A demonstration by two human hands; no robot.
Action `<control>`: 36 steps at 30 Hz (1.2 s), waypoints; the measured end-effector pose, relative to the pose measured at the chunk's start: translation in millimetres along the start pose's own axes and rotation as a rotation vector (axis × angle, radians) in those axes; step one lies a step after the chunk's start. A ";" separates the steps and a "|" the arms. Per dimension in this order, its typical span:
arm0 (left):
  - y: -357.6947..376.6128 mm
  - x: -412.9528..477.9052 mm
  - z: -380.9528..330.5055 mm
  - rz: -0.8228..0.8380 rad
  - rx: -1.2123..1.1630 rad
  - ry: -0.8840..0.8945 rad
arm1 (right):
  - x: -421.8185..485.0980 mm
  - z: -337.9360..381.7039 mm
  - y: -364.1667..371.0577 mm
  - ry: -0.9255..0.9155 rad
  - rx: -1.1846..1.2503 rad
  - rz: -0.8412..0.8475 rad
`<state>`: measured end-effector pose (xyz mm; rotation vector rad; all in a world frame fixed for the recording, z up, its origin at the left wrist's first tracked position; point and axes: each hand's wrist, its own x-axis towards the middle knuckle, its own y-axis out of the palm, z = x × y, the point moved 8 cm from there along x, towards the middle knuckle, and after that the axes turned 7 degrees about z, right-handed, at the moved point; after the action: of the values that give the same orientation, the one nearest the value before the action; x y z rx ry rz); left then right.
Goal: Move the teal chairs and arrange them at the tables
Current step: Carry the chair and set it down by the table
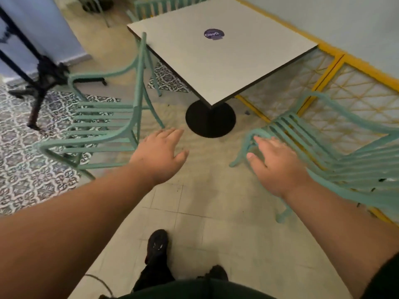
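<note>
A teal slatted chair (101,124) stands left of the white square table (218,61), its back near the table's left edge. A second teal chair (336,156) sits to the right, by the table's near corner. My left hand (159,154) hovers open over the floor, just right of the left chair, touching nothing. My right hand (276,162) is open with fingers spread, over the front edge of the right chair's seat; contact is unclear. A third teal chair (159,7) stands at the table's far side.
The table stands on a black round base (210,119). A yellow lattice railing (336,83) runs along the right. A black-legged table base (41,83) stands at the left on patterned tiles. My shoes (156,244) are on the pale floor below.
</note>
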<state>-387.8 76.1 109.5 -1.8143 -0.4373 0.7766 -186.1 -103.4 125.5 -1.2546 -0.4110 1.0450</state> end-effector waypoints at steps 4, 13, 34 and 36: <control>-12.2 -35.3 70.3 -0.046 -0.057 -0.116 | 14.8 77.5 25.1 -0.118 -0.053 0.085; -10.2 -72.9 267.8 0.002 -0.070 -0.280 | 70.0 244.3 88.9 -0.213 -0.081 0.181; 30.4 99.3 451.8 0.184 -0.088 -0.443 | 305.8 392.8 174.4 -0.435 -0.290 0.297; 38.7 116.5 464.1 0.207 -0.102 -0.434 | 318.8 392.8 187.2 -0.453 -0.386 0.285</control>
<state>-626.5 454.2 -65.2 -1.8013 -0.5816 1.3234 -400.0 373.6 -7.3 -1.4408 -0.8286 1.5547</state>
